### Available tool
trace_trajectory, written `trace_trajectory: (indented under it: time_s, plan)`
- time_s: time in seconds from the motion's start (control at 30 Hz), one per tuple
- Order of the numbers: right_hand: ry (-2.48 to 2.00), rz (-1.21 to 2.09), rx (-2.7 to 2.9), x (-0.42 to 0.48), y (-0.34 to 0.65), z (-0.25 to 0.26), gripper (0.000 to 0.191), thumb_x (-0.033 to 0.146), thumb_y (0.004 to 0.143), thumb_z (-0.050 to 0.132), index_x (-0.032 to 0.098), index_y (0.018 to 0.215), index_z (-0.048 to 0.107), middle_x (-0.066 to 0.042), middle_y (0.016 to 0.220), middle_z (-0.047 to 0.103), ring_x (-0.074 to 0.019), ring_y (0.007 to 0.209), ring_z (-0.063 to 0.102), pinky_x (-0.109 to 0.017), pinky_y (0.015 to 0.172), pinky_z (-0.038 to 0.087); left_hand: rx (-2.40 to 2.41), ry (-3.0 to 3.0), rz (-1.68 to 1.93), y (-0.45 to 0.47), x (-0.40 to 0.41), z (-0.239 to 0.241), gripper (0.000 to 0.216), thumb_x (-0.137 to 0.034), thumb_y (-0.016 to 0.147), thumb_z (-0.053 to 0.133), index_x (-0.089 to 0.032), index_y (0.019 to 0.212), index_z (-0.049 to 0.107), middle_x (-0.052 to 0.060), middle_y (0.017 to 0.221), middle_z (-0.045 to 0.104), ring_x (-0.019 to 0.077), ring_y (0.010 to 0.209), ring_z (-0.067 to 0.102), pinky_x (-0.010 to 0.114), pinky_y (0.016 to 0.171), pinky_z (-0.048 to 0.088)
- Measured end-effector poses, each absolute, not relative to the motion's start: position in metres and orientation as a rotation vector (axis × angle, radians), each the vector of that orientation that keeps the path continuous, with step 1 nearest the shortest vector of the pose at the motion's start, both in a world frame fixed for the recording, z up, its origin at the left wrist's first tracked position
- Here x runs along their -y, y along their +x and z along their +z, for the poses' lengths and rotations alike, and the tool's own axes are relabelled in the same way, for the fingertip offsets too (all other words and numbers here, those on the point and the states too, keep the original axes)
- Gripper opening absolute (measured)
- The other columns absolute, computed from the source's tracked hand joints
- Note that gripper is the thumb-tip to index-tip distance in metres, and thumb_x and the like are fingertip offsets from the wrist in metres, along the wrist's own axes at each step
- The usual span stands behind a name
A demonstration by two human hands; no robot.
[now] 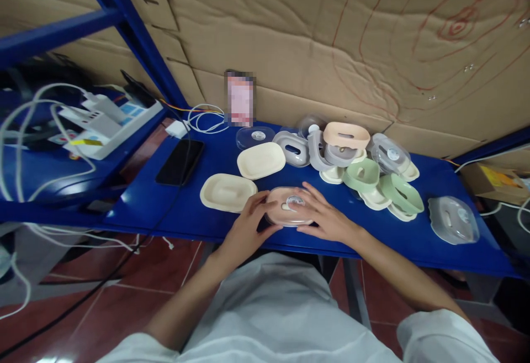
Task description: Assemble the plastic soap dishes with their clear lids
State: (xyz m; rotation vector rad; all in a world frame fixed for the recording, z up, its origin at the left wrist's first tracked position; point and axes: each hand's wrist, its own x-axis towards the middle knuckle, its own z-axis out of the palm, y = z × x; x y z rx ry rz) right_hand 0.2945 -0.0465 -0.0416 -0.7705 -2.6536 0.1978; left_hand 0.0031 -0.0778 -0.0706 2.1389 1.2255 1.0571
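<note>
Pink oval plastic box (281, 217) | left hand (247, 226), right hand (325, 218) | fingers clamped on its sides

Ahead of you, creased brown cardboard sheets (331, 48) cover the wall, one scrawled with red marker loops (459, 23). A blue metal counter (174, 208) runs below them, framed by blue shelf posts (136, 31). Beneath it lies a dark red tiled floor (136, 274). On your left, a white power strip (103, 125) rests on a side shelf (41, 169).

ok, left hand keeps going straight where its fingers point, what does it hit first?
The pink oval plastic box with clear lid; fingers of the left hand hold its left end. Just past that, the right hand resting on the lid.
</note>
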Motion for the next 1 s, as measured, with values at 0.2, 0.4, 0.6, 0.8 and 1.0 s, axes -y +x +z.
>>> trace_trajectory:
  time_s: [0.2, 0.4, 0.6, 0.8, 1.0]
  plan:
    - [-0.847, 0.054, 2.696, 0.057, 0.292, -0.036, 0.075, 0.044, 0.098, 0.079, 0.028, 0.165, 0.049, -0.012, 0.168, 0.05, -0.0381, 0.161, 0.037, -0.06, 0.127, 0.046, -1.205, 2.206, 0.965, 0.004, 0.083, -0.069, 0.05, -0.033, 0.103, 0.071, -0.032, 0.149, 0.053, 0.011, 0.16, 0.054, 0.0283, 0.148, 0.058, 0.046, 0.12, 0.055]
    - [-1.006, 0.003, 2.316, 0.106, 0.328, -0.024, 0.079, 0.035, 0.095, 0.082, 0.033, 0.166, 0.047, -0.011, 0.156, 0.063, -0.0351, 0.147, 0.057, -0.059, 0.121, 0.052, -1.277, 2.6, 1.125, -0.022, 0.083, -0.053, 0.052, -0.025, 0.102, 0.071, -0.032, 0.152, 0.056, 0.014, 0.169, 0.047, 0.034, 0.153, 0.052, 0.057, 0.128, 0.043]
    - [-1.72, -0.633, 1.439, 0.092, 0.511, 0.024, 0.068, 0.043, 0.09, 0.085, 0.011, 0.147, 0.067, -0.026, 0.147, 0.067, -0.0374, 0.143, 0.062, -0.05, 0.119, 0.047, -1.906, 2.569, 1.002, -0.058, 0.083, -0.059, 0.024, -0.034, 0.104, 0.068, -0.023, 0.125, 0.073, 0.016, 0.139, 0.072, 0.0387, 0.125, 0.07, 0.064, 0.117, 0.041]
    - [-2.292, -0.266, 1.075, 0.009, 0.61, 0.026, 0.056, 0.037, 0.074, 0.093, 0.006, 0.117, 0.077, -0.029, 0.118, 0.076, -0.0298, 0.109, 0.073, -0.045, 0.091, 0.048, -1.258, 2.749, 0.779, -0.015, 0.094, -0.062, 0.044, -0.015, 0.107, 0.052, -0.028, 0.148, 0.062, 0.009, 0.146, 0.071, 0.0287, 0.127, 0.068, 0.044, 0.099, 0.049]
    - [-2.348, -0.122, 1.162, -0.022, 0.612, 0.019, 0.046, 0.036, 0.06, 0.1, 0.012, 0.088, 0.073, -0.032, 0.116, 0.072, -0.0297, 0.098, 0.069, -0.048, 0.082, 0.044, -1.074, 2.719, 0.786, 0.001, 0.087, -0.058, 0.041, -0.016, 0.11, 0.052, -0.027, 0.149, 0.061, 0.008, 0.155, 0.066, 0.0245, 0.127, 0.067, 0.043, 0.104, 0.048]
